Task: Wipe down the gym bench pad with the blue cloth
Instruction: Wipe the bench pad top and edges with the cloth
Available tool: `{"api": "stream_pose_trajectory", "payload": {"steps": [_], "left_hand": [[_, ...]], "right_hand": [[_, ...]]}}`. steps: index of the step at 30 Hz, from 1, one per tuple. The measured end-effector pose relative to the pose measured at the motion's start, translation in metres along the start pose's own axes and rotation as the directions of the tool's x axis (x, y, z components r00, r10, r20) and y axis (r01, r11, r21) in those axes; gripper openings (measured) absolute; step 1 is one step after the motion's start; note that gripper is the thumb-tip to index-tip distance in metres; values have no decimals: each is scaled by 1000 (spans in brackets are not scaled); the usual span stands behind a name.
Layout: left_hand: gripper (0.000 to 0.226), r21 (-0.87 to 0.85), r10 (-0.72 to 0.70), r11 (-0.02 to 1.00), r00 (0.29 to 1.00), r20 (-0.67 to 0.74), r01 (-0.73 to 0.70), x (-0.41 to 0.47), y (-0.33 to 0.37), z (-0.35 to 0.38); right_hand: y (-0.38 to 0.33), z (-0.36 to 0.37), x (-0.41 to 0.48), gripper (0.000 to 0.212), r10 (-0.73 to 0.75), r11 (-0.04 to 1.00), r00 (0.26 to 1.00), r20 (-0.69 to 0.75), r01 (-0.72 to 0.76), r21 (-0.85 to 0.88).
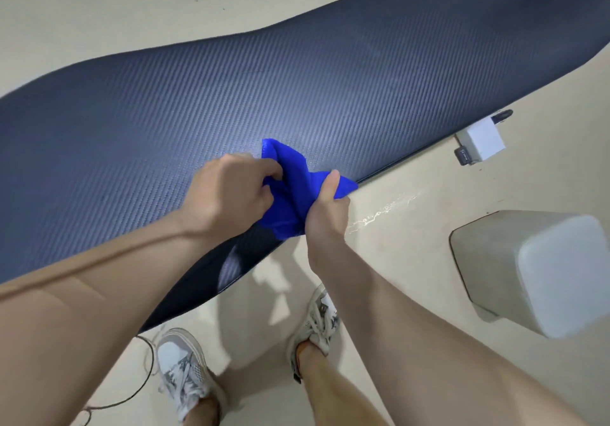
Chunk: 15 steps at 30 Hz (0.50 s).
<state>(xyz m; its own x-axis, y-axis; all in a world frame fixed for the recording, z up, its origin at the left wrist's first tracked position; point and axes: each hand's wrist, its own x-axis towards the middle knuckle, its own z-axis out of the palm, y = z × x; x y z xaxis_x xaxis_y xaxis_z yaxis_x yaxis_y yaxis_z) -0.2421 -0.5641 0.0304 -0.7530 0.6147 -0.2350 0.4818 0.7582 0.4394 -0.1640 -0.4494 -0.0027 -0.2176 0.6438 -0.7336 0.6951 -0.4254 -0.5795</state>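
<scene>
The gym bench pad is long, dark blue-black with a woven texture, running diagonally from lower left to upper right. A bright blue cloth is bunched up at the pad's near edge. My left hand grips the cloth's left side over the pad. My right hand grips its right side, thumb up, just at the pad's edge. Part of the cloth is hidden inside both fists.
A pale floor surrounds the bench. A white bench foot sticks out at right. A grey-white box-like object stands at lower right. My two sneakers are below, and a thin black cable lies by the left shoe.
</scene>
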Motion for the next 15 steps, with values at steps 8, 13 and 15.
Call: {"api": "stream_pose_trajectory", "payload": {"steps": [8,13,15], "left_hand": [[26,-21,35,999,996,85,-33,-43,-43,-13],[25,-122,96,989,994,54,-89,-76,-71,-18],[23,-131,124,984,991,53,-117,-88,-83,-20]], "right_hand": [[30,30,-55,72,-24,996,997,-68,18,-89],[52,47,-91,74,28,996,999,-43,-32,-88],[63,52,-105,81,45,995,999,-13,-46,-89]]}}
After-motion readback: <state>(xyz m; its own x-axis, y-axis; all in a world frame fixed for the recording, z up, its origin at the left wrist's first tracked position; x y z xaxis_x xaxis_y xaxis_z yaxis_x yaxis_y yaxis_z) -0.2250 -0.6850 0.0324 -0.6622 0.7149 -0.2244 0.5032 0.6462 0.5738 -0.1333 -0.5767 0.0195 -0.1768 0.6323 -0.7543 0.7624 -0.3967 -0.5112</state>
